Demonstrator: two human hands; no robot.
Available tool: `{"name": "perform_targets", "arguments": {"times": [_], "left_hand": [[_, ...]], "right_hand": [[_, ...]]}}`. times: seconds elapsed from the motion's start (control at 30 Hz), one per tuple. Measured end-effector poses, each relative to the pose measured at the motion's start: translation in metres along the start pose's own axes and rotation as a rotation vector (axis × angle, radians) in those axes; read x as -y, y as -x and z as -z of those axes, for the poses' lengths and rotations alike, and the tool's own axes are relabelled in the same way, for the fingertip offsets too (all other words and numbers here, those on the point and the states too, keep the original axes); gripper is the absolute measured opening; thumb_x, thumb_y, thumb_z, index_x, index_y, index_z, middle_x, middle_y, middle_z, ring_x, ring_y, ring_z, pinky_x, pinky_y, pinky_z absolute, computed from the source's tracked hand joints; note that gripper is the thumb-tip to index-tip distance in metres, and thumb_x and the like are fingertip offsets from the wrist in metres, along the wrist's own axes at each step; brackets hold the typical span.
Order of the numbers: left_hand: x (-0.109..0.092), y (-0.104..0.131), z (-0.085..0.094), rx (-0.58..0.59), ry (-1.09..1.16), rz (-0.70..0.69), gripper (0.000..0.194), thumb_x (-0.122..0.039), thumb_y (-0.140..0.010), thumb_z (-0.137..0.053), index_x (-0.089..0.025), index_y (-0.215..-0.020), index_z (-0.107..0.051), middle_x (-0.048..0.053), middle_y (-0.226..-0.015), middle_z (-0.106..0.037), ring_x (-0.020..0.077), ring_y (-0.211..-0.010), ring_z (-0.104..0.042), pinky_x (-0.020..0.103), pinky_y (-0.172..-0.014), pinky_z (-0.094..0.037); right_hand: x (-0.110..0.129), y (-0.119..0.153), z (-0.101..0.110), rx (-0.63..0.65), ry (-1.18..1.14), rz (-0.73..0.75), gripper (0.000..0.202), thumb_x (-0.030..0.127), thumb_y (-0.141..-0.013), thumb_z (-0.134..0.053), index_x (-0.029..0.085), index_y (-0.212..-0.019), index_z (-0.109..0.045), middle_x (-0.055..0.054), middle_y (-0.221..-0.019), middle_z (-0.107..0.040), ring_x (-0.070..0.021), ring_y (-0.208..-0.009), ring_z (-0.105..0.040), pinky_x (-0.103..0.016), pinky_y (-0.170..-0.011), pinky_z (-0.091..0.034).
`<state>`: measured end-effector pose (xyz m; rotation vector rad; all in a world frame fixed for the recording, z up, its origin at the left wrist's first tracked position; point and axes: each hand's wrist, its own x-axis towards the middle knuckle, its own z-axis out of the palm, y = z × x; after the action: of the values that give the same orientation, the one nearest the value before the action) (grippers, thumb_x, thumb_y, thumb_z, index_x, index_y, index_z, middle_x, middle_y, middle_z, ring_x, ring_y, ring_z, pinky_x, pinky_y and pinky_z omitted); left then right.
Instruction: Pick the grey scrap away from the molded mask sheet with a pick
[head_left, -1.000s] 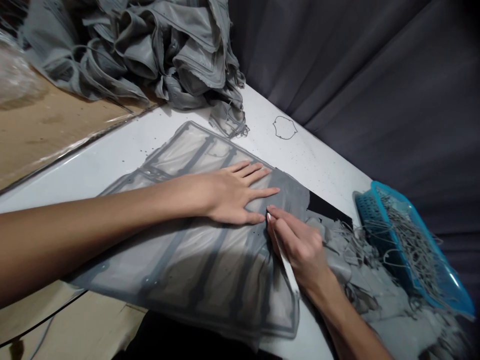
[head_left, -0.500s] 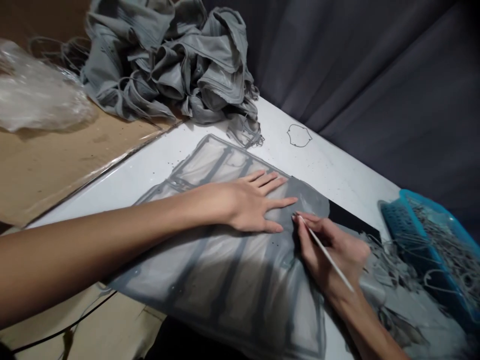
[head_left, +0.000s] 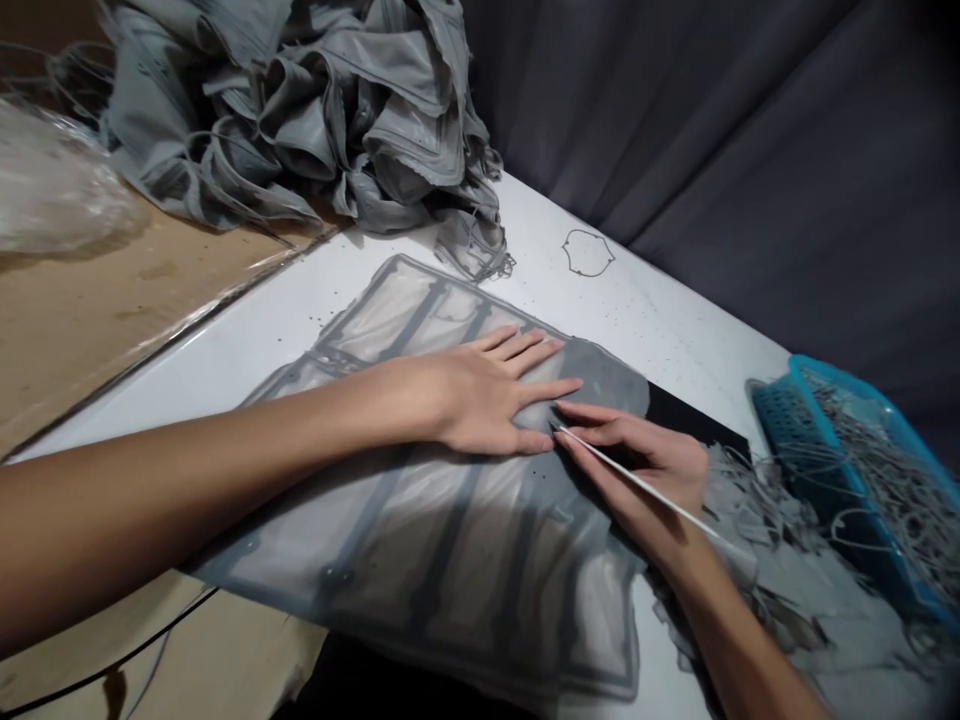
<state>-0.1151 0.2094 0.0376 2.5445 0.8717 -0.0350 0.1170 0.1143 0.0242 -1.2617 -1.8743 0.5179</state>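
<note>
A thin grey sheet (head_left: pixel 465 560) with darker bands and paler panels lies over the white table (head_left: pixel 637 310). My left hand (head_left: pixel 491 395) rests flat on it, fingers spread. Just right of my left thumb and index finger, my right hand (head_left: pixel 637 460) is closed around a thin white stick-like tool (head_left: pixel 645 487). The tool's dark tip touches or nearly touches the sheet. Part of the sheet lies hidden under my left hand and forearm.
Crumpled grey sheets (head_left: pixel 315 120) are heaped at the back left, beside clear plastic (head_left: pixel 60 190) on a brown board (head_left: pixel 172 270). A blue basket (head_left: pixel 832 420) of grey scraps stands right, near loose scraps (head_left: pixel 795 580). A thin grey outline piece (head_left: pixel 589 253) lies behind. A dark curtain (head_left: pixel 712 130) hangs there.
My right hand has moved left, closer to my left thumb and index finger, and the tool lies at a flatter angle. The whole view has shifted slightly.
</note>
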Motion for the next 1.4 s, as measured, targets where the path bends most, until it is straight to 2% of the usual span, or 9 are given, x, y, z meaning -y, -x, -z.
{"name": "perform_targets", "arguments": {"times": [0.17,0.43,0.77,0.93,1.17,1.4], "left_hand": [[-0.001,0.0,-0.001,0.015,-0.033,0.007,0.082,-0.077,-0.108,-0.041,-0.04,-0.181,-0.029,-0.006,-0.192,-0.01,0.0355,-0.179,-0.003,0.056,-0.146,-0.008],[-0.003,0.0,0.0,0.035,-0.056,0.015,0.083,-0.077,-0.109,-0.04,-0.04,-0.181,-0.027,-0.005,-0.192,-0.009,0.0343,-0.179,-0.001,0.057,-0.146,-0.008],[-0.002,-0.001,-0.001,0.023,-0.065,0.01,0.083,-0.078,-0.109,-0.041,-0.04,-0.181,-0.027,-0.004,-0.192,-0.009,0.0343,-0.179,-0.002,0.056,-0.146,-0.008],[-0.003,-0.001,0.0,0.036,-0.067,0.011,0.083,-0.078,-0.109,-0.039,-0.039,-0.181,-0.027,-0.004,-0.192,-0.008,0.0333,-0.179,0.0,0.055,-0.146,-0.005],[-0.003,-0.001,-0.001,0.026,-0.066,0.011,0.083,-0.077,-0.108,-0.04,-0.04,-0.181,-0.027,-0.005,-0.193,-0.009,0.034,-0.179,-0.001,0.056,-0.146,-0.005],[-0.001,-0.001,-0.002,0.015,-0.049,0.004,0.083,-0.077,-0.108,-0.042,-0.04,-0.181,-0.03,-0.004,-0.192,-0.011,0.0344,-0.179,-0.003,0.056,-0.146,-0.006]], "right_hand": [[-0.001,0.001,0.002,0.011,0.039,0.007,0.015,0.019,-0.097,-0.084,0.027,-0.084,-0.081,-0.005,-0.107,-0.09,-0.0282,-0.095,-0.089,-0.039,-0.087,-0.071],[0.002,0.0,0.008,0.062,0.072,0.074,0.015,0.017,-0.098,-0.082,0.026,-0.086,-0.081,-0.007,-0.107,-0.09,-0.03,-0.097,-0.089,-0.04,-0.087,-0.074],[0.0,-0.001,0.011,0.095,0.103,0.136,0.016,0.014,-0.1,-0.079,0.024,-0.087,-0.08,-0.007,-0.11,-0.09,-0.0272,-0.097,-0.09,-0.035,-0.087,-0.075],[-0.003,0.0,0.012,0.124,0.134,0.202,0.017,0.01,-0.1,-0.077,0.023,-0.09,-0.08,-0.008,-0.115,-0.09,-0.0265,-0.1,-0.09,-0.037,-0.097,-0.074],[-0.005,0.002,0.011,0.098,0.066,0.131,0.014,0.013,-0.1,-0.08,0.025,-0.092,-0.082,-0.006,-0.112,-0.09,-0.0278,-0.1,-0.09,-0.037,-0.094,-0.075],[-0.002,0.0,0.013,0.129,0.081,0.133,0.016,0.014,-0.1,-0.079,0.025,-0.091,-0.083,-0.007,-0.113,-0.09,-0.0294,-0.1,-0.09,-0.04,-0.091,-0.076]]}}
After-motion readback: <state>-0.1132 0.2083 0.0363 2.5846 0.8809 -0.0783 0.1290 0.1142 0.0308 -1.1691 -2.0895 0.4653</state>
